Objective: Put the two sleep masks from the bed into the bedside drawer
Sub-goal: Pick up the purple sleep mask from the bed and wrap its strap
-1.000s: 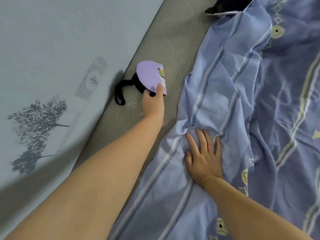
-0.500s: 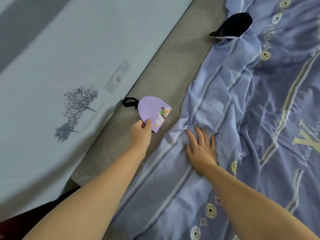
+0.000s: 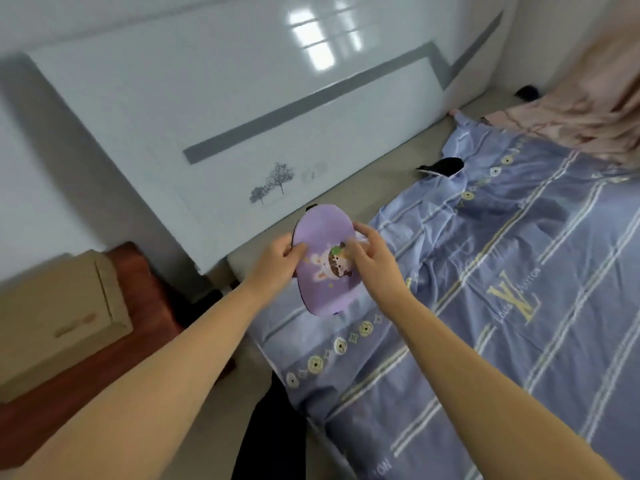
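A purple sleep mask (image 3: 323, 233) with a cartoon figure printed on it is held up over the near edge of the bed. My left hand (image 3: 277, 261) grips its left edge and my right hand (image 3: 372, 252) pinches its right side. A second, black sleep mask (image 3: 443, 167) lies farther up the bed, at the top edge of the blue quilt near the headboard. The beige bedside cabinet (image 3: 52, 327) stands at the left, its drawer front with a handle (image 3: 74, 325) pushed in.
A blue striped quilt (image 3: 519, 306) covers the bed and a pink blanket (image 3: 588, 109) is bunched at the far right. The glossy white headboard (image 3: 242, 109) runs along the back. A reddish-brown wooden surface (image 3: 138, 306) sits between cabinet and bed.
My left hand lifted the purple mask off the mattress and drew it toward me. My right hand left the quilt and took hold of the mask. The view swung up and left, revealing the cabinet.
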A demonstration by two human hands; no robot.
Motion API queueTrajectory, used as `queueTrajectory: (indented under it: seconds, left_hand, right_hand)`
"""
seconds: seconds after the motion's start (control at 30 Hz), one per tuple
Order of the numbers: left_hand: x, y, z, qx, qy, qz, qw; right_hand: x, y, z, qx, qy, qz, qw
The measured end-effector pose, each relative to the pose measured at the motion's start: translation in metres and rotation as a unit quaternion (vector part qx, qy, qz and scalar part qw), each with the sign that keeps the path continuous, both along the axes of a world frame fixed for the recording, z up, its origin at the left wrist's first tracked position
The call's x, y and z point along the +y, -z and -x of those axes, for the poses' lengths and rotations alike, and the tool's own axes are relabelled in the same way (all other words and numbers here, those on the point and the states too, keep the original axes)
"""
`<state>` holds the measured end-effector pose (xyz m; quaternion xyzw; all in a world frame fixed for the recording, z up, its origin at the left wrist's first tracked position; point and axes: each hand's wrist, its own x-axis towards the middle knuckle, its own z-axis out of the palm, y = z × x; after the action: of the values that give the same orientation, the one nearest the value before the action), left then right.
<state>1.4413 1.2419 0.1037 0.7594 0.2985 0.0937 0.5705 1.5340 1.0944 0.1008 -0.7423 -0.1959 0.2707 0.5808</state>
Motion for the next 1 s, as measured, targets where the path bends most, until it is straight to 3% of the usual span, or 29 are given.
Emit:
queueTrajectory:
  seconds: [0.13,0.23,0.37,0.43,0.5,0.57,0.67,0.77,0.93,1.0]
  left_hand:
    - [-0.040,-0.036,0.069,-0.034,-0.094,0.020,0.995]
    - [-0.059,-0.058,0.106,-0.071,-0.097,0.045,0.992]
    - [-0.071,-0.086,0.149,-0.056,0.033,0.060,0.996]
    - [-0.074,-0.096,0.168,-0.005,0.128,-0.017,0.992]
    - [-0.073,-0.105,0.181,0.012,0.137,-0.095,0.986]
    - [-0.070,-0.116,0.195,-0.022,0.106,-0.089,0.990]
    - [-0.060,-0.127,0.218,-0.091,0.090,0.073,0.989]
    - [-0.054,-0.130,0.238,-0.145,0.079,0.196,0.967]
    - [-0.050,-0.125,0.262,-0.156,0.142,0.373,0.903]
    - [-0.051,-0.123,0.270,-0.136,0.177,0.381,0.897]
  right_hand:
    - [-0.045,-0.048,0.061,-0.064,-0.151,-0.014,0.986]
    - [-0.064,-0.073,0.091,-0.165,-0.198,0.048,0.965]
    - [-0.081,-0.100,0.113,-0.239,-0.175,0.075,0.952]
    - [-0.085,-0.111,0.121,-0.235,-0.168,0.071,0.955]
    - [-0.086,-0.119,0.131,-0.197,-0.159,0.046,0.966]
    - [-0.083,-0.127,0.144,-0.146,-0.157,0.012,0.977]
    - [-0.073,-0.136,0.166,-0.014,-0.205,-0.046,0.978]
    - [-0.059,-0.141,0.194,0.134,-0.254,-0.080,0.955]
    - [-0.039,-0.156,0.221,0.180,-0.199,-0.162,0.950]
    - [-0.037,-0.162,0.223,0.182,-0.185,-0.191,0.947]
